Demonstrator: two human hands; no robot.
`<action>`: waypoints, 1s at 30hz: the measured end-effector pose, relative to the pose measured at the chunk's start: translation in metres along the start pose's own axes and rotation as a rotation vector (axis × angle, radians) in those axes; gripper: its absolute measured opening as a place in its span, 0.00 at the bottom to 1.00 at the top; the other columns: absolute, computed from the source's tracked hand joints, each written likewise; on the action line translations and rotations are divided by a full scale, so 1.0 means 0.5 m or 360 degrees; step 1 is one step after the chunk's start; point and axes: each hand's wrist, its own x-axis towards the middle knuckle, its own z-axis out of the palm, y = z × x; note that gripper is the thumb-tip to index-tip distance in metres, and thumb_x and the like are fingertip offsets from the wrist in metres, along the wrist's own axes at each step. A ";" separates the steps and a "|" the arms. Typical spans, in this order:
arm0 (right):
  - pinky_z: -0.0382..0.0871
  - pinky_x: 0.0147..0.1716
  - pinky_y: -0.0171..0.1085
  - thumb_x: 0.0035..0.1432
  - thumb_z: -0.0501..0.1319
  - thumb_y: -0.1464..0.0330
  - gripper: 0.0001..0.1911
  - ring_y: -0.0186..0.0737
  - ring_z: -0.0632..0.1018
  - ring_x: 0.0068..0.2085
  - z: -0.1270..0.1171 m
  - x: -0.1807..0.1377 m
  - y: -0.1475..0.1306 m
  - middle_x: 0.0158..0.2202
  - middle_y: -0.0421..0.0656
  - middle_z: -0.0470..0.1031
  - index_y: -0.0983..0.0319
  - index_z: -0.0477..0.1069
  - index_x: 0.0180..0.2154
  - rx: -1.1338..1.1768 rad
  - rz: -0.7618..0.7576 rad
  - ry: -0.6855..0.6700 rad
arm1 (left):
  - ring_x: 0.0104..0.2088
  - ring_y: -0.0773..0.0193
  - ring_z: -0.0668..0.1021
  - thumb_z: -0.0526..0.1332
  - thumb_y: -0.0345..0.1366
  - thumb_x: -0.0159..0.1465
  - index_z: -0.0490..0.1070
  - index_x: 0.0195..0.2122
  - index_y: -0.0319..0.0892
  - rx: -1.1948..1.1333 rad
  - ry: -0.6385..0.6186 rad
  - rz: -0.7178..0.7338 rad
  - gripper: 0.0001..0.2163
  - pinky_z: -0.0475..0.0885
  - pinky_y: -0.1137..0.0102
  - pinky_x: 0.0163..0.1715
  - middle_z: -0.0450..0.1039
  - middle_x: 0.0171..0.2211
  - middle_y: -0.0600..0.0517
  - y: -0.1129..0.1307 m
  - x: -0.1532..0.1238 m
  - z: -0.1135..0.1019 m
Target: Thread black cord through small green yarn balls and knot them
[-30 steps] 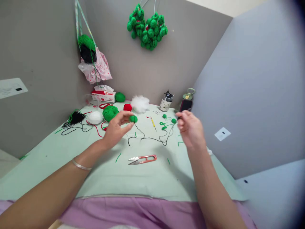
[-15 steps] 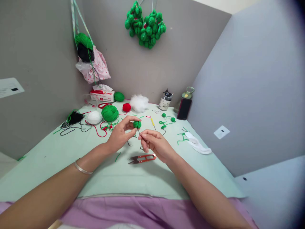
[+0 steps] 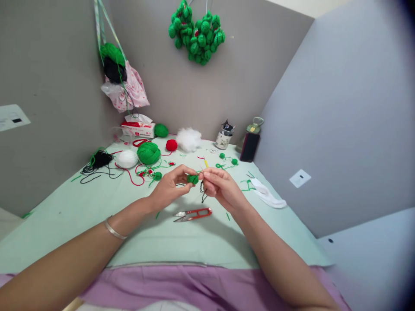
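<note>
My left hand (image 3: pixel 170 185) is closed on a small green crocheted ball (image 3: pixel 193 179), held between thumb and fingers above the table. Close beside it, my right hand (image 3: pixel 222 185) pinches a strand of black yarn (image 3: pixel 203 192), which dangles below the fingers. Whether a needle is in that pinch is too small to tell. Below both hands, thread snips (image 3: pixel 194 214) with an orange handle lie on the table. A yellow-handled crochet hook (image 3: pixel 206 163) shows just beyond my right fingertips, partly hidden.
A green yarn ball (image 3: pixel 148 153), white yarn ball (image 3: pixel 126 159), red yarn ball (image 3: pixel 171 145) and black yarn (image 3: pixel 101 159) lie at the back left. White stuffing (image 3: pixel 189 140), a jar (image 3: pixel 224 137) and a phone (image 3: pixel 250 147) stand along the back. Snips of green yarn (image 3: pixel 228 216) are scattered about.
Both hands have moved slightly right; the green ball is lower and turned. My right hand has risen from below the ball to its right side, carrying the black strand.
</note>
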 end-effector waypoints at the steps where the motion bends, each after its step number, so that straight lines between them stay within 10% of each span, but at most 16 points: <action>1: 0.54 0.21 0.30 0.60 0.61 0.62 0.11 0.27 0.60 0.20 -0.003 -0.004 -0.004 0.18 0.35 0.63 0.63 0.75 0.34 -0.0194 -0.0077 0.0008 | 0.40 0.63 0.77 0.61 0.29 0.59 0.69 0.43 0.43 -0.0100 0.0022 -0.0076 0.11 0.73 0.63 0.44 0.74 0.42 0.49 0.001 0.002 -0.003; 5: 0.64 0.27 0.34 0.61 0.60 0.62 0.11 0.31 0.69 0.27 -0.014 -0.019 -0.018 0.34 0.43 0.75 0.59 0.78 0.38 -0.0866 -0.0534 0.0337 | 0.42 0.62 0.78 0.64 0.32 0.58 0.67 0.46 0.43 -0.0461 0.0095 -0.0193 0.14 0.73 0.60 0.48 0.73 0.49 0.47 -0.005 0.014 -0.018; 9: 0.63 0.25 0.34 0.61 0.60 0.63 0.10 0.32 0.68 0.25 -0.020 -0.018 -0.020 0.28 0.40 0.73 0.58 0.78 0.40 -0.0968 -0.0642 0.0589 | 0.44 0.60 0.79 0.66 0.35 0.58 0.68 0.46 0.43 -0.0537 0.0125 -0.0229 0.15 0.71 0.57 0.51 0.73 0.51 0.45 -0.012 0.020 -0.027; 30: 0.58 0.27 0.34 0.63 0.57 0.69 0.08 0.33 0.66 0.26 0.002 -0.017 0.012 0.27 0.40 0.66 0.60 0.76 0.36 -0.1703 -0.0738 0.0393 | 0.37 0.63 0.75 0.66 0.36 0.59 0.72 0.46 0.44 -0.0166 0.0129 -0.0178 0.13 0.69 0.68 0.39 0.74 0.41 0.50 0.005 0.010 -0.020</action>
